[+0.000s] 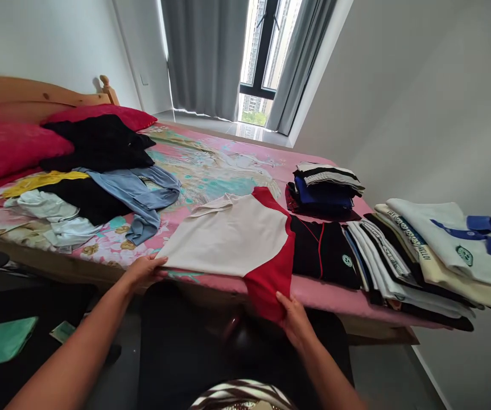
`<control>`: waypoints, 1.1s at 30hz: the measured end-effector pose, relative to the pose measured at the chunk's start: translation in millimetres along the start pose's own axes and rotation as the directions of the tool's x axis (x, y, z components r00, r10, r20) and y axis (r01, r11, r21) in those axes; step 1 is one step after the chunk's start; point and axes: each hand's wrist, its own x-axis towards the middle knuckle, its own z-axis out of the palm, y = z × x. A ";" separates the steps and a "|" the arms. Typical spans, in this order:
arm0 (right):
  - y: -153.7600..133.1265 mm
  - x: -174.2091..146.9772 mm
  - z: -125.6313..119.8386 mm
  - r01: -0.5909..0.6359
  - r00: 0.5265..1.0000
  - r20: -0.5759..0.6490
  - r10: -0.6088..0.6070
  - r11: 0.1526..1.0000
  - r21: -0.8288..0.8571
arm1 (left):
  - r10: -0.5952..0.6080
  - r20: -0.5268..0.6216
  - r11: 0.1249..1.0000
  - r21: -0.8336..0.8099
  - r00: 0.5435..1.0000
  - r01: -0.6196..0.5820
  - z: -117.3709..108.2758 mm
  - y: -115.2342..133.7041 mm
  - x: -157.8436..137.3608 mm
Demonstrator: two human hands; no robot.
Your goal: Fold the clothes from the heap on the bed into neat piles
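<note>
A white shirt with red sleeves (232,233) lies spread on its side along the bed's near edge, one red sleeve hanging over. My left hand (145,270) pinches the shirt's white hem at the left end. At the right, my right hand (294,316) grips the hanging red sleeve near its end. Touching the shirt's right side is a folded black shirt with red piping (326,253). Beyond it lie a row of folded shirts (390,256) and a white polo with a blue collar (454,239).
Loose clothes lie at the left, among them a blue garment (138,193) and a black garment (104,139), near red pillows (19,148). A folded stack (326,188) sits farther back on the bed (228,148). A black chair (177,341) stands below the bed edge.
</note>
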 end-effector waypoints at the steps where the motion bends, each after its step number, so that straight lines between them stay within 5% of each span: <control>1: 9.2 -0.7 -5.0 -0.020 1.000 -0.008 0.020 1.000 -0.007 | -0.027 0.004 0.999 0.044 1.000 0.027 -6.6 -8.1 2.2; 6: 6.1 -5.3 -12.0 -0.069 0.998 -0.010 0.068 0.993 -0.099 | -0.033 -0.007 0.994 0.108 0.999 0.034 -19.1 -15.4 13.2; 10: 2.4 -13.9 -9.9 -0.031 0.991 0.118 0.059 0.973 -0.228 | 0.019 -0.017 0.993 0.118 1.000 -0.017 -28.3 -13.5 21.9; 16: 11.4 -14.6 -18.7 -0.053 0.963 0.191 0.189 0.832 -0.552 | -0.001 -0.051 0.988 0.154 0.999 0.008 -57.4 -25.5 32.6; 21: -18.0 19.7 -30.9 0.015 0.994 -0.064 -0.083 0.721 -0.693 | 0.000 -0.069 0.985 0.173 0.998 0.012 -54.7 -26.2 23.3; 24: -40.9 36.7 -31.3 0.139 0.935 -0.056 -0.349 0.508 -0.850 | 0.047 -0.046 0.977 0.209 0.998 -0.036 -45.9 -19.4 7.7; 27: -56.7 47.1 -13.1 0.291 0.882 0.057 -0.468 0.445 -0.847 | 0.078 -0.033 0.984 0.164 0.996 -0.071 -38.2 -14.7 -5.7; 30: -67.8 59.9 28.5 0.394 0.907 0.217 -0.360 0.549 -0.738 | 0.102 -0.072 0.987 0.133 0.992 -0.092 -33.2 -15.5 -10.3; 33: -78.0 86.1 84.5 0.476 0.878 0.365 -0.308 0.489 -0.731 | 0.140 -0.133 0.975 0.191 0.981 -0.114 -31.3 -22.1 -6.7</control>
